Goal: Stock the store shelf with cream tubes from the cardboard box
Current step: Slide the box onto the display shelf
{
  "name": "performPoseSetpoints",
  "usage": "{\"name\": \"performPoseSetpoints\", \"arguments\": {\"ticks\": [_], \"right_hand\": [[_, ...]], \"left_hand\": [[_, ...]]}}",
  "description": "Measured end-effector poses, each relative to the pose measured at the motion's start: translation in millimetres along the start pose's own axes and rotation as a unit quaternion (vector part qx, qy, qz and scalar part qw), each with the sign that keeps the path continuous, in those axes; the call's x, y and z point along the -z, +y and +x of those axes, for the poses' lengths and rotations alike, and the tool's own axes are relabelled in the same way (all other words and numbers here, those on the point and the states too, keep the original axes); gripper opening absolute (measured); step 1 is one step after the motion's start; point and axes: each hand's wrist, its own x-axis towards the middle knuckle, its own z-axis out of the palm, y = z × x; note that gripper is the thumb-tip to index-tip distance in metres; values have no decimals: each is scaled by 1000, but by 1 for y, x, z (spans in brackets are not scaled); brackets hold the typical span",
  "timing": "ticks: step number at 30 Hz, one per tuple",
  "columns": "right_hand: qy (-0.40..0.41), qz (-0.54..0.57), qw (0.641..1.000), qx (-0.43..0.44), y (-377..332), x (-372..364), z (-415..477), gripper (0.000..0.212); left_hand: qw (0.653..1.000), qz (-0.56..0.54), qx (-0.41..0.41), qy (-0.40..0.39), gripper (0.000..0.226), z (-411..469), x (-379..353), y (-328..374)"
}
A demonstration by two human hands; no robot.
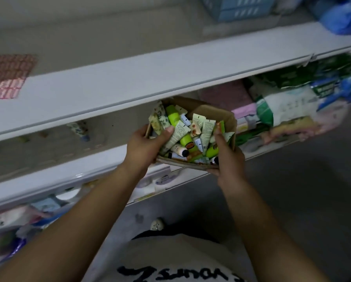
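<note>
An open cardboard box (pixel 215 115) full of several cream tubes (pixel 185 135), white, green and patterned, hangs in front of the middle shelf. My left hand (pixel 146 147) grips the box's left wall, thumb over the rim and touching the tubes. My right hand (pixel 227 157) grips the box's near right corner, with its thumb inside on the tubes. A few tubes (pixel 80 129) stand blurred on the middle shelf (pixel 73 174) to the left of the box.
A white upper shelf (pixel 130 84) runs above the box, with blue and white packs (pixel 243 7) at the back. Wrapped packs (pixel 288 106) fill the middle shelf to the right. More goods (pixel 48 204) sit on the shelf below. The grey floor (pixel 313 180) lies at right.
</note>
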Motion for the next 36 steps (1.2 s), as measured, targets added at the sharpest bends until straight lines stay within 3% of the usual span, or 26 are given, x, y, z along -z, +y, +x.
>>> {"name": "performPoseSetpoints", "arguments": {"ticks": [4, 7, 9, 13, 21, 26, 30, 36], "right_hand": [[21, -15, 999, 28, -13, 1, 21, 63], [16, -19, 998, 54, -20, 3, 37, 36], [3, -16, 998, 66, -22, 2, 44, 30], [-13, -28, 996, 80, -24, 0, 49, 55], [-8, -11, 990, 142, -13, -10, 51, 65], [-5, 15, 986, 167, -4, -31, 53, 73], [16, 27, 975, 221, 14, -51, 51, 101], [58, 54, 954, 289, 12, -70, 68, 98]], "left_hand": [[1000, 5, -9, -5, 38, 4, -16, 1], [1000, 11, -14, -1, 38, 9, -28, 5], [999, 17, -22, 18, 31, 13, -35, 8], [998, 39, -40, 37, 25, 22, -41, 7], [997, 46, -59, 28, 45, 44, -34, 3], [995, 53, -86, -17, 40, 76, -16, -3], [988, 105, -112, -35, 54, 101, -6, -7], [985, 93, -139, -45, 24, 123, -12, -10]]}}
